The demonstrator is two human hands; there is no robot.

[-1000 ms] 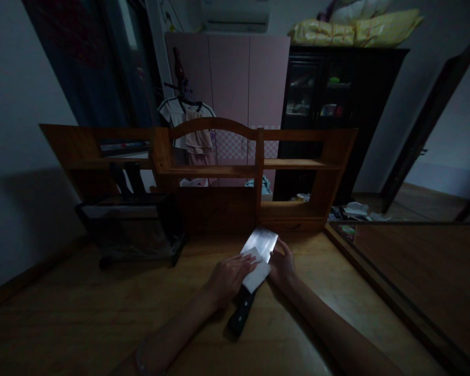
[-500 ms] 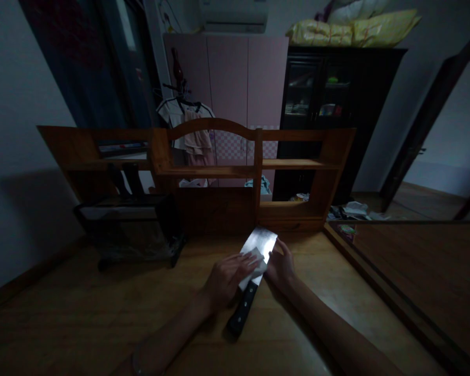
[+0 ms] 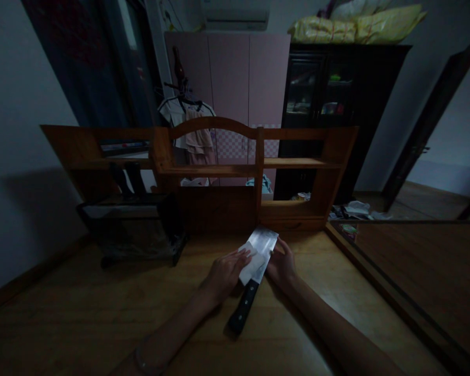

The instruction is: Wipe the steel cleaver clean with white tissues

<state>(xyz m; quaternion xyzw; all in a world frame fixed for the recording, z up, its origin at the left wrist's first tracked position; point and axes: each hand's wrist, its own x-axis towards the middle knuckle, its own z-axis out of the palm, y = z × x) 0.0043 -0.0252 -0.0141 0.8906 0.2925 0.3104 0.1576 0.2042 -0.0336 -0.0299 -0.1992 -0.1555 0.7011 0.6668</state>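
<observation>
A cleaver (image 3: 267,242) with a broad steel blade and a black riveted handle (image 3: 243,308) is tilted above the wooden desk, handle toward me. My right hand (image 3: 282,265) grips the blade by its right edge, thumb near the upper corner and the other fingers partly hidden behind it. Under the fingers of my left hand (image 3: 223,277), a folded white tissue or cloth (image 3: 252,267) lies against the blade's left side. Those fingers are pressed together on the white piece. Neither hand is on the handle.
On the left of the desk (image 3: 172,324) stands a dark knife rack (image 3: 133,235) with two black handles (image 3: 135,180) sticking up. A wooden shelf unit (image 3: 215,169) runs along the back. At the right, a raised wooden edge (image 3: 370,271) borders another brown surface.
My left hand and the white piece have shifted slightly left across the blade, showing more of the steel. The bright glare on the blade has dimmed. My right hand stays put.
</observation>
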